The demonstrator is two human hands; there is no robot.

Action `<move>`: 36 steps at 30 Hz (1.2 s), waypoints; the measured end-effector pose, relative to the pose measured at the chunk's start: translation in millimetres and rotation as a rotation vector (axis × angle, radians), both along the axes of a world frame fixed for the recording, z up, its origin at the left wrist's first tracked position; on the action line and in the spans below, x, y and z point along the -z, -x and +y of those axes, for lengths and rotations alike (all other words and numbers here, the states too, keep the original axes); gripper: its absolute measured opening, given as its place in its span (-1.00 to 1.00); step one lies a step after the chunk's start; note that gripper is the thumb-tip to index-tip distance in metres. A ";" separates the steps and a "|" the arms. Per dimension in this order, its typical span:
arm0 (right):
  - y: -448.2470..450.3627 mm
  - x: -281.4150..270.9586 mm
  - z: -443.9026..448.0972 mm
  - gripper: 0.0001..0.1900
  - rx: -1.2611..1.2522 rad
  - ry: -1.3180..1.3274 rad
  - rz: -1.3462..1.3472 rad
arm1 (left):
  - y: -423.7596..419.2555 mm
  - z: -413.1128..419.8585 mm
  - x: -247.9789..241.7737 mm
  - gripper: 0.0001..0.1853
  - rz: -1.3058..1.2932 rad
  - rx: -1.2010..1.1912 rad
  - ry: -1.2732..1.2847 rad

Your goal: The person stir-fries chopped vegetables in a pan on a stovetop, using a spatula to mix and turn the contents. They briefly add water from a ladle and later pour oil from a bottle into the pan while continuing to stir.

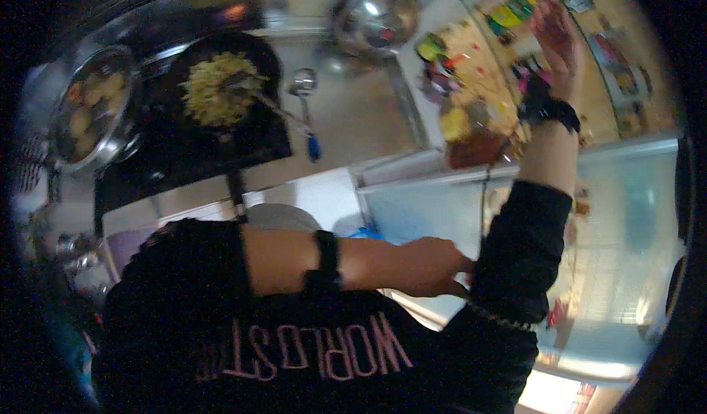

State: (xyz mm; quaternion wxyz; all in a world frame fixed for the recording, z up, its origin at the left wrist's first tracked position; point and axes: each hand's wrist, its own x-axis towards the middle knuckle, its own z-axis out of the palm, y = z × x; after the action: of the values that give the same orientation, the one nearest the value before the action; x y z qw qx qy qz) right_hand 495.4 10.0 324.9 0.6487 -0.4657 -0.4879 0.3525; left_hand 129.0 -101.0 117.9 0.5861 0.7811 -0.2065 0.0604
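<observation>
My left hand [428, 267] reaches across my body, with its fingertips at the black right sleeve [519, 237] and partly hidden by it. The fingers look closed on the cloth. My right arm is stretched forward, and my right hand [555, 38] is raised, blurred, with nothing visible in it. Behind it are glass-edged shelves [491, 44] holding colourful items too blurred to name. A black band [547, 110] circles my right wrist, and a dark watch or band [326, 259] is on my left wrist.
Shredded yellowish food [221, 91] fills a black pan [265, 55] on the dark stove; a utensil [281, 113] rests in it. Nearby lie a blue-tipped ladle [304, 85] and a metal bowl [375, 22]. Left stands a pot [91, 110] with chunks inside. Translucent panels [624, 220] are at right.
</observation>
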 end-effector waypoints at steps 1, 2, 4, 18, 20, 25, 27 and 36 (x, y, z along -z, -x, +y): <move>14.8 13.9 11.0 -0.66 -0.018 -0.038 -0.013 | -2.0 3.8 -1.2 -0.59 -0.003 0.026 -0.028; 32.5 27.3 22.0 -0.66 -0.108 -0.002 0.018 | -2.4 6.9 -3.9 -0.52 0.053 0.162 0.018; 70.9 59.5 46.4 -0.68 -0.258 0.136 -0.025 | 7.9 24.7 -1.1 -0.43 -0.011 0.393 0.108; 314.0 345.5 83.1 -0.59 -0.009 0.560 -1.657 | 392.7 177.0 188.7 -0.66 0.706 -1.303 0.365; 307.3 300.3 97.4 -0.70 0.008 0.543 -1.741 | 447.4 133.7 231.5 -0.70 0.605 -1.471 0.524; 284.3 201.6 122.1 -0.82 -0.281 0.213 -1.955 | 474.7 54.8 296.9 -0.77 0.693 -1.622 0.899; 291.2 205.5 135.3 -0.84 -0.424 0.084 -1.983 | 453.0 47.0 298.6 -0.77 0.574 -1.586 0.835; 332.4 297.8 146.8 -0.62 -0.214 0.067 -2.091 | 353.8 93.6 272.7 -0.69 0.432 -1.422 0.830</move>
State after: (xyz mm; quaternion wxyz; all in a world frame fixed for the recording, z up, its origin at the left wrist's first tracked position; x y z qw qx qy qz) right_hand 163.0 156.8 27.0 -0.1433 -0.5103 -0.8335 -0.1562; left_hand -224.7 -7.4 -154.9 0.6744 0.4411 0.4886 0.3345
